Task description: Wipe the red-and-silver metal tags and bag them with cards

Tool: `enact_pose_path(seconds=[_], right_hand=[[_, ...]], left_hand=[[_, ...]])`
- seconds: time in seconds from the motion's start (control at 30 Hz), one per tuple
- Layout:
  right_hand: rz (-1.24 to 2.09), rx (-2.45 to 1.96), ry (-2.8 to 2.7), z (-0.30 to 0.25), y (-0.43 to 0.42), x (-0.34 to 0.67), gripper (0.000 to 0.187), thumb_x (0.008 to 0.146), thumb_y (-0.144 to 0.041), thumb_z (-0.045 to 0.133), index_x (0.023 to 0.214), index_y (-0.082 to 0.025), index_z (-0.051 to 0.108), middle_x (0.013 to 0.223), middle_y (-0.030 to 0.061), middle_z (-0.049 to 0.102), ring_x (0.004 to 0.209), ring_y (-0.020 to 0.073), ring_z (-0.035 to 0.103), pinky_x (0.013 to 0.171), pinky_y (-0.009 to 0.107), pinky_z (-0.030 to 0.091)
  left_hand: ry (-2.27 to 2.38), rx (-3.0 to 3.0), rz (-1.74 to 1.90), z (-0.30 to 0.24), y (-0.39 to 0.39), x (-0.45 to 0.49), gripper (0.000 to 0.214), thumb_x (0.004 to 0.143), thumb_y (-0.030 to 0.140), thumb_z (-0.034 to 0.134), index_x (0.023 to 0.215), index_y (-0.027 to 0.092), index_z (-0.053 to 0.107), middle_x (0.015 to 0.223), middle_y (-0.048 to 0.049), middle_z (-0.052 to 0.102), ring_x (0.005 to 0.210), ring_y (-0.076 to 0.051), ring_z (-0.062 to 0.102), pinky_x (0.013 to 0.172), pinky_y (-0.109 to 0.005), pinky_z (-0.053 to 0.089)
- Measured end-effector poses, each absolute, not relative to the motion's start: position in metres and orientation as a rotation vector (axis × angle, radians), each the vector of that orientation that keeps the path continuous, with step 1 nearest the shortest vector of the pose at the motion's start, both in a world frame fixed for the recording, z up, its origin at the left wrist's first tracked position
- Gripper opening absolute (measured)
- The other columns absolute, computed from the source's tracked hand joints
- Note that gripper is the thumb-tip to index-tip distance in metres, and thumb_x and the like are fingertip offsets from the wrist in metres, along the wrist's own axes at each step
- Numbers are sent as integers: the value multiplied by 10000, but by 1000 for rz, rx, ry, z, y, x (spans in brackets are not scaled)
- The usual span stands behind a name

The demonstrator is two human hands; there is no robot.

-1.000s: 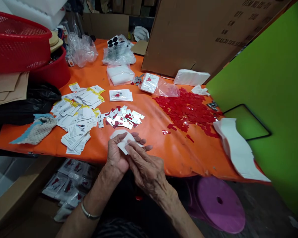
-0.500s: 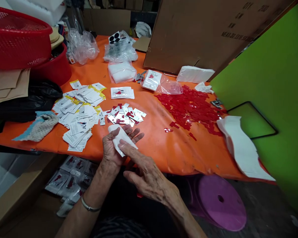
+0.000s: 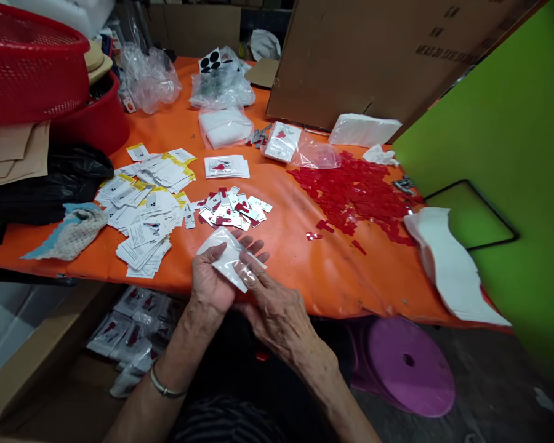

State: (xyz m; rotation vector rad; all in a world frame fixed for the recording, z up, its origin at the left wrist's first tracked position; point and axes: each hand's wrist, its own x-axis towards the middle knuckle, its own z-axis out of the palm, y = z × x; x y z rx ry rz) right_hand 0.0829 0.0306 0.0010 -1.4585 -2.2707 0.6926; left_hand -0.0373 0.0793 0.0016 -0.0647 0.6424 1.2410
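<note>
My left hand (image 3: 212, 277) holds a stack of small clear-and-white plastic bags (image 3: 224, 249), the thumb pressing on top and the other fingers spread out beneath. My right hand (image 3: 279, 304) is at the lower right end of the stack, its fingertips on the bag's edge with glossy clear film over them. Its thumb is partly hidden below. Just beyond the hands lies a pile of small metal plates with red pieces (image 3: 235, 207). Left of that is a heap of printed cards with yellow edges (image 3: 148, 203).
Loose red flat pieces (image 3: 360, 191) spread over the orange tabletop (image 3: 286, 271) at right. White bag stacks (image 3: 450, 271) lie at the right edge. A cardboard box (image 3: 351, 55) stands behind, red baskets (image 3: 28, 67) at left. Below are a carton of filled packets (image 3: 133, 326) and a purple stool (image 3: 410, 369).
The white stack has turned more flatly to view and its clear film now stands out wider. My right fingers have moved from on top of it to under the film edge.
</note>
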Motion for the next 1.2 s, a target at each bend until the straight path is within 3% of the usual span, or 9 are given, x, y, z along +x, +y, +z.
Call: enact_pose_path(seconds=[0.07, 0.17, 0.27, 0.37, 0.47, 0.57, 0.8, 0.97, 1.2], right_hand=[[709, -1397, -2281, -1, 33, 83, 554, 791, -227, 611, 1316, -228, 434, 1435, 91, 377, 1218, 277, 460, 897, 461, 489], [785, -1327, -2323, 1, 37, 81, 599, 740, -262, 670, 1299, -225, 459, 1456, 81, 339, 1293, 298, 366, 935, 478, 458], [877, -1304, -2339, 7, 44, 76, 718, 718, -230, 690, 1362, -280, 377, 1431, 71, 385, 1247, 291, 437, 915, 458, 471], [954, -1251, -2368, 11, 55, 69, 696, 727, -241, 691, 1353, -300, 393, 1354, 49, 491, 1168, 263, 522, 914, 426, 476], [956, -1191, -2444, 15, 66, 61, 632, 709, -358, 706, 1295, -285, 481, 1396, 33, 438, 1263, 290, 418, 933, 461, 466], [965, -1124, -2515, 23, 75, 50, 650, 716, -443, 681, 1310, -291, 464, 1441, 25, 361, 1316, 294, 338, 975, 498, 428], [935, -866, -2747, 48, 86, 18, 598, 722, -350, 689, 1279, -240, 502, 1383, 78, 444, 1286, 291, 387, 1004, 488, 404], [985, -643, -2734, 45, 88, -2, 560, 750, -289, 653, 1277, -201, 488, 1397, 90, 430, 1288, 252, 393, 1029, 431, 390], [1001, -553, -2705, 43, 73, -27, 574, 745, -219, 613, 1289, -129, 453, 1351, 145, 478, 1088, 261, 560, 879, 401, 488]], left_hand=[[708, -147, 1234, 4, 79, -36, 205, 685, 167, 512, 848, 93, 610, 770, -108, 671, 839, -278, 651, 866, -527, 465], [805, -227, 1240, 5, 79, -37, 170, 736, 206, 495, 775, 88, 610, 697, -101, 658, 688, -233, 651, 793, -487, 508], [904, -265, 1238, 3, 81, -41, 173, 760, 221, 491, 705, 91, 591, 589, -77, 613, 565, -205, 622, 709, -454, 531], [944, -299, 1268, -1, 84, -51, 97, 741, 164, 517, 684, 105, 569, 568, -58, 600, 559, -204, 621, 674, -434, 537], [931, -350, 1320, 3, 84, -64, 103, 756, 161, 511, 698, 103, 573, 618, -79, 625, 624, -223, 642, 685, -434, 537], [877, -356, 1397, 15, 80, -75, 206, 797, 261, 506, 714, 88, 582, 659, -110, 639, 657, -244, 647, 686, -438, 535], [928, -510, 1403, 37, 74, -105, 173, 817, 265, 497, 765, 111, 555, 631, -70, 604, 550, -192, 603, 625, -435, 538], [856, -525, 1404, 38, 69, -136, 177, 859, 236, 468, 772, 112, 558, 587, -35, 577, 488, -138, 569, 562, -342, 540], [977, -412, 1600, 33, 69, -170, 204, 875, 232, 452, 760, 109, 568, 541, -4, 544, 414, -116, 527, 422, -258, 487]])
